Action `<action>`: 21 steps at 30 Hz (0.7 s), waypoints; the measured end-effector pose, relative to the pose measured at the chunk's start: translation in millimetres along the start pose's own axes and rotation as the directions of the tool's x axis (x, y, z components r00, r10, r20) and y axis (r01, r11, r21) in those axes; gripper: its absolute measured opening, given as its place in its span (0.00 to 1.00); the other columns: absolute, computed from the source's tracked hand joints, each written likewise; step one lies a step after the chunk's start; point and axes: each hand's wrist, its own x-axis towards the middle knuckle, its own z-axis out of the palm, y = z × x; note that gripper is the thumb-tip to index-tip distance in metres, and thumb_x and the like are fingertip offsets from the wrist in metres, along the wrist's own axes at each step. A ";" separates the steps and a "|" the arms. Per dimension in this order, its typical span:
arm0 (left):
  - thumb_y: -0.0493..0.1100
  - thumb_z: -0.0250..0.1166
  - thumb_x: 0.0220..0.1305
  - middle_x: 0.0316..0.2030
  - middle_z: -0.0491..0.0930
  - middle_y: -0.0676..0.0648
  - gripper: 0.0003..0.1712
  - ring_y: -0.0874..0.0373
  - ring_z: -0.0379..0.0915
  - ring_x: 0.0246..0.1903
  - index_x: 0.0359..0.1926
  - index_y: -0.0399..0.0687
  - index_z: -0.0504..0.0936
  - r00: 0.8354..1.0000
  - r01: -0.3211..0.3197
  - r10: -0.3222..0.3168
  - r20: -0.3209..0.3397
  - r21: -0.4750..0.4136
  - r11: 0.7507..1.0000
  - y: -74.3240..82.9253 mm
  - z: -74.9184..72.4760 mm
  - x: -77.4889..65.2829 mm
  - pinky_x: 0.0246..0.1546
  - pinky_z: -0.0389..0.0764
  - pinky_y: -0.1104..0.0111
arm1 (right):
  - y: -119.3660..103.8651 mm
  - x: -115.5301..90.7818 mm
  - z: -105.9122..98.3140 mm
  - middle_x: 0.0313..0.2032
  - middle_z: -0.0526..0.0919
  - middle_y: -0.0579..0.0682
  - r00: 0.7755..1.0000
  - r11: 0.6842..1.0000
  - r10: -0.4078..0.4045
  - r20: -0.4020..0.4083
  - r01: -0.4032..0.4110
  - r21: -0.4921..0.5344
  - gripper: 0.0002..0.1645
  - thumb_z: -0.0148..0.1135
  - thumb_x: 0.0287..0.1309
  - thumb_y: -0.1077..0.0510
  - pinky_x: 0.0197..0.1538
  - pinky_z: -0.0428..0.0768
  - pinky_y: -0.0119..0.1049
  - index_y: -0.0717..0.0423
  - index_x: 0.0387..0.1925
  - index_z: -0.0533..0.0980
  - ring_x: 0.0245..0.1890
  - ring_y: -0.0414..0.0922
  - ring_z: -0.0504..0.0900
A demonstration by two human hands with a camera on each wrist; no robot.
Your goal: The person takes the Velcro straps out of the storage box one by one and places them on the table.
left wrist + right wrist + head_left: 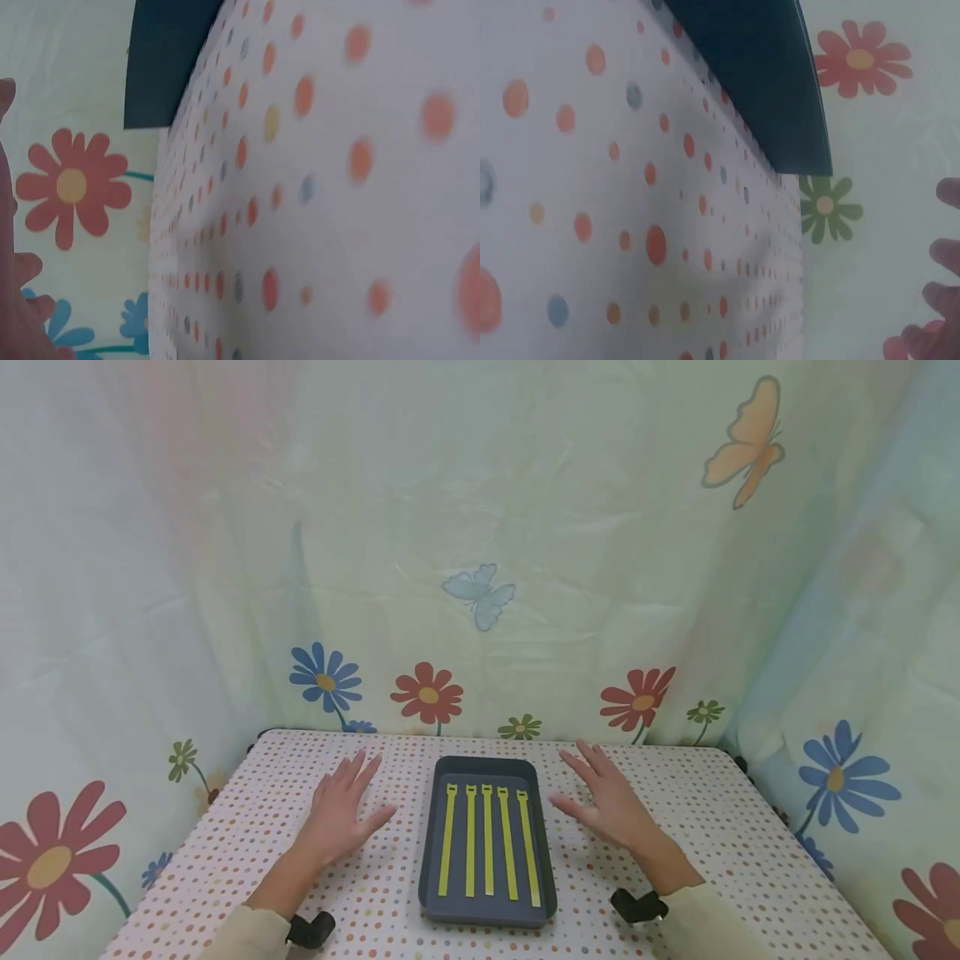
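Note:
A dark grey rectangular tray (487,913) stands on the table between both hands. In it several yellow straps (488,843), looking like cable ties with a slotted head at the far end, lie lengthwise side by side. My left hand (341,814) is left of the tray, fingers spread and holding nothing. On the other side my right hand (611,806) is likewise spread, apart from the tray. Each wrist view shows a tray side wall (169,67) and some fingertips (945,255) at the frame's edge; the straps are hidden there.
A white cloth with coloured dots (375,910) covers the table. Behind and beside it hang pale curtains (480,485) printed with flowers and butterflies. Black wrist devices (311,930) sit at both cuffs.

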 end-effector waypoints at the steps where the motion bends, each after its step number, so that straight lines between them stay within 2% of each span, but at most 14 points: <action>1: 0.67 0.62 0.67 0.80 0.52 0.37 0.50 0.33 0.46 0.79 0.81 0.51 0.56 1.000 -0.005 0.005 -0.006 0.000 1.000 2.6 1.8 -1.0 0.74 0.51 0.31 | -1.9 -0.1 1.6 0.79 0.56 0.61 1.000 1.000 -0.001 -0.004 0.001 0.021 0.48 0.64 0.62 0.31 0.72 0.60 0.75 0.47 0.77 0.64 0.79 0.66 0.52; 7: 0.63 0.60 0.71 0.78 0.57 0.36 0.45 0.35 0.52 0.77 0.80 0.49 0.59 1.000 -0.008 0.008 -0.006 -0.072 0.997 16.6 9.5 -4.6 0.74 0.59 0.35 | -13.0 0.6 10.1 0.79 0.57 0.58 1.000 0.994 -0.007 -0.004 0.008 0.108 0.43 0.62 0.65 0.33 0.69 0.65 0.75 0.44 0.76 0.66 0.78 0.63 0.57; 10: 0.64 0.57 0.73 0.79 0.57 0.38 0.44 0.37 0.52 0.78 0.80 0.49 0.58 0.999 0.037 -0.032 0.041 -0.137 0.990 22.3 12.0 -5.9 0.75 0.59 0.37 | -18.6 1.4 11.7 0.79 0.58 0.57 1.000 0.991 -0.024 -0.007 0.025 0.129 0.42 0.62 0.65 0.34 0.68 0.65 0.75 0.44 0.75 0.67 0.78 0.63 0.58; 14: 0.66 0.56 0.73 0.79 0.57 0.40 0.44 0.40 0.52 0.78 0.80 0.51 0.58 0.991 0.110 -0.090 0.094 -0.230 0.967 31.4 13.8 -8.2 0.76 0.59 0.40 | -25.2 2.8 12.5 0.79 0.59 0.55 0.999 0.989 -0.033 0.007 0.031 0.148 0.41 0.61 0.66 0.34 0.68 0.66 0.74 0.43 0.75 0.67 0.77 0.62 0.60; 16: 0.64 0.59 0.73 0.78 0.59 0.41 0.43 0.41 0.55 0.77 0.79 0.51 0.59 0.989 0.129 -0.106 0.101 -0.269 0.954 35.5 15.5 -8.9 0.76 0.61 0.42 | -28.8 4.7 12.7 0.79 0.60 0.54 0.999 0.986 -0.032 0.018 0.029 0.164 0.40 0.61 0.66 0.34 0.69 0.66 0.74 0.43 0.74 0.68 0.77 0.62 0.60; 18: 0.61 0.61 0.72 0.76 0.62 0.42 0.42 0.42 0.62 0.74 0.79 0.50 0.60 0.986 0.152 -0.122 0.111 -0.325 0.933 38.8 18.0 -9.3 0.73 0.69 0.45 | -33.2 7.5 12.4 0.78 0.62 0.53 0.999 0.981 -0.039 0.028 0.033 0.193 0.39 0.61 0.66 0.34 0.69 0.66 0.73 0.42 0.73 0.70 0.77 0.61 0.62; 21: 0.57 0.65 0.71 0.72 0.68 0.42 0.41 0.43 0.72 0.66 0.77 0.47 0.63 0.981 0.187 -0.143 0.133 -0.431 0.883 43.5 20.8 -10.7 0.63 0.80 0.50 | -40.9 12.6 11.1 0.77 0.65 0.52 0.997 0.969 -0.070 0.034 0.060 0.240 0.36 0.63 0.65 0.34 0.68 0.68 0.72 0.42 0.70 0.73 0.76 0.60 0.64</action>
